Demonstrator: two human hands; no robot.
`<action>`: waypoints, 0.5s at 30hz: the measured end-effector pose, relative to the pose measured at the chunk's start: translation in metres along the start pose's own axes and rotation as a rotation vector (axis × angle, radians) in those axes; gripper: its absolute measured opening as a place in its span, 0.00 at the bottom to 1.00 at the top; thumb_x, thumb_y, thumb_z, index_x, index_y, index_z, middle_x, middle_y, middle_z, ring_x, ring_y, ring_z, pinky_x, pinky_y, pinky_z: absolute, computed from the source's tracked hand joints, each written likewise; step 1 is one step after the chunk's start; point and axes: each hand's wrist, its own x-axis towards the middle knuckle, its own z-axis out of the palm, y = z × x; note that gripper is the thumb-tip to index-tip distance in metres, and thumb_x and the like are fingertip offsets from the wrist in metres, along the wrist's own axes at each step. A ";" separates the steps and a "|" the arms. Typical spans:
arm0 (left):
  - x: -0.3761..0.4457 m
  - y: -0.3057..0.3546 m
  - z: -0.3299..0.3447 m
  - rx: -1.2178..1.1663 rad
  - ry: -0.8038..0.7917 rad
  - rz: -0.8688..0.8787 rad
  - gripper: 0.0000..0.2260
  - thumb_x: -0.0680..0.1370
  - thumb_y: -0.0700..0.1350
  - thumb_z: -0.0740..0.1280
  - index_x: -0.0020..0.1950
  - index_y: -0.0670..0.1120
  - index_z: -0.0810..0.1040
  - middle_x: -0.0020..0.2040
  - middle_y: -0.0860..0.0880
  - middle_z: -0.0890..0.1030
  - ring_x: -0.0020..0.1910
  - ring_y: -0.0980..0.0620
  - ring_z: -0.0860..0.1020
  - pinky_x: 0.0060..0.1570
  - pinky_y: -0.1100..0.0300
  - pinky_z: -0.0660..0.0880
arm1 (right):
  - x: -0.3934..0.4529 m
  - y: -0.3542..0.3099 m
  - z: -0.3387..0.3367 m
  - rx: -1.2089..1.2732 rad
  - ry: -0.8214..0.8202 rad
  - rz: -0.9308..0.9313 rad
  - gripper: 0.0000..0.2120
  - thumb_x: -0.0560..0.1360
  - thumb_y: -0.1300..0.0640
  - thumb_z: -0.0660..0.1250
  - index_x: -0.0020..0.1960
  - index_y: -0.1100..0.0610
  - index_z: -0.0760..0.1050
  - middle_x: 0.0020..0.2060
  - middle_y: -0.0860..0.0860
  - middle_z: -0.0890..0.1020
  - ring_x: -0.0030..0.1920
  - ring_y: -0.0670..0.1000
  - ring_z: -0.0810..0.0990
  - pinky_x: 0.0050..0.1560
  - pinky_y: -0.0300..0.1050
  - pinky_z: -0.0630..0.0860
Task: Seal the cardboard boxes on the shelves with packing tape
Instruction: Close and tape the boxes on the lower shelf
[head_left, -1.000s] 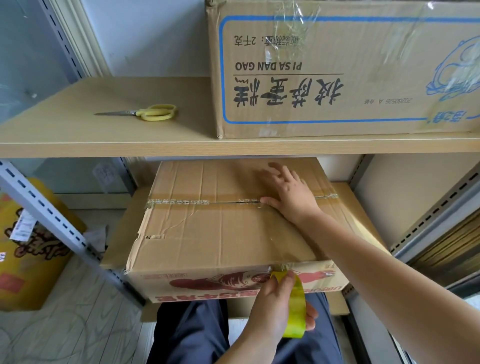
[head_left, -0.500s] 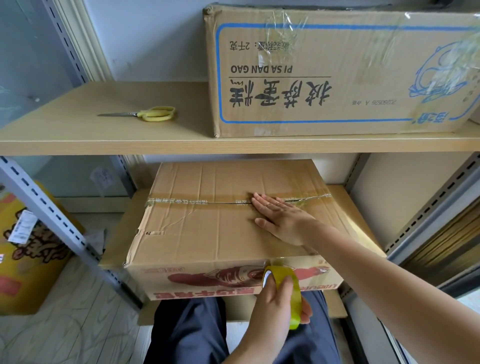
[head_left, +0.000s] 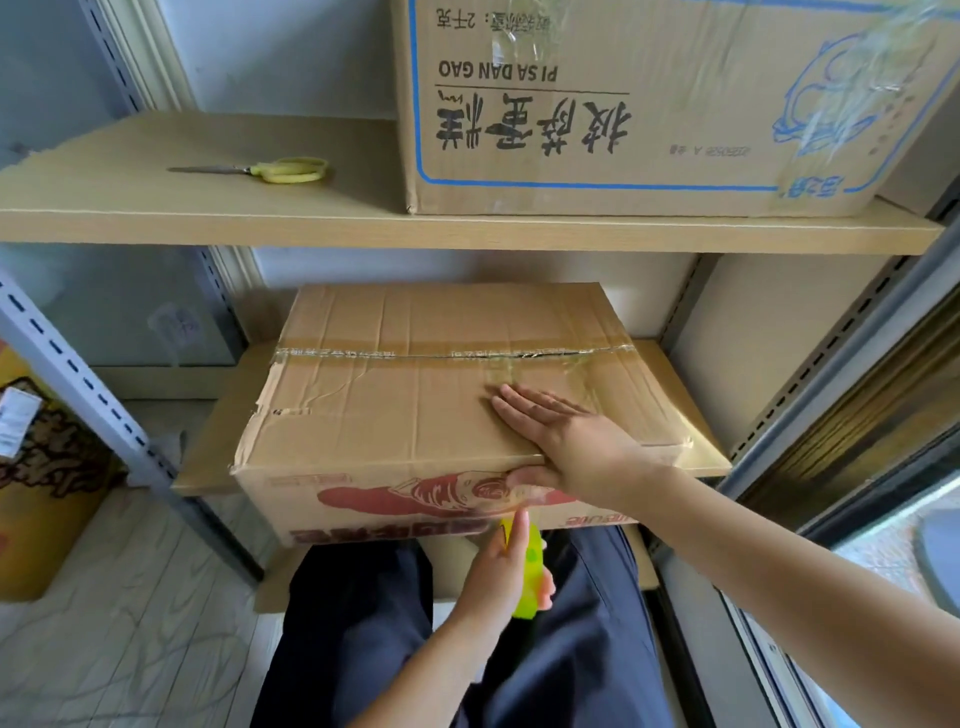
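We see the creased brown cardboard box (head_left: 415, 405) on the lower shelf (head_left: 696, 457), glossy clear tape along its top seam. Our right hand (head_left: 566, 441) lies flat on its near right corner, fingers straight, thumb hooked over the front edge. Below the box front, our left hand (head_left: 501, 566) grips a yellow-green roll of packing tape (head_left: 530, 571); the strip itself is too blurred to trace. On the wooden upper shelf (head_left: 467, 231) sit a larger blue-printed carton (head_left: 649, 104) and yellow-handled scissors (head_left: 270, 170).
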 end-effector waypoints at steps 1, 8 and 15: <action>0.001 -0.004 -0.002 0.003 -0.027 0.064 0.28 0.79 0.65 0.60 0.57 0.38 0.72 0.28 0.44 0.78 0.25 0.47 0.75 0.32 0.59 0.74 | 0.005 0.004 0.003 0.004 0.016 0.014 0.52 0.68 0.21 0.36 0.81 0.52 0.47 0.80 0.50 0.50 0.80 0.50 0.48 0.79 0.45 0.47; 0.018 -0.029 -0.033 0.043 -0.121 0.232 0.18 0.79 0.55 0.59 0.48 0.39 0.72 0.30 0.42 0.78 0.28 0.48 0.75 0.42 0.61 0.74 | 0.029 0.005 0.006 -0.084 0.076 0.019 0.51 0.69 0.24 0.32 0.80 0.56 0.53 0.78 0.53 0.58 0.78 0.54 0.57 0.77 0.47 0.55; 0.048 -0.051 -0.051 0.219 -0.018 -0.009 0.16 0.83 0.54 0.60 0.57 0.41 0.73 0.31 0.46 0.80 0.28 0.48 0.79 0.35 0.54 0.78 | 0.030 0.002 0.001 -0.147 0.098 -0.006 0.47 0.74 0.27 0.34 0.78 0.58 0.60 0.76 0.54 0.65 0.75 0.54 0.65 0.69 0.51 0.72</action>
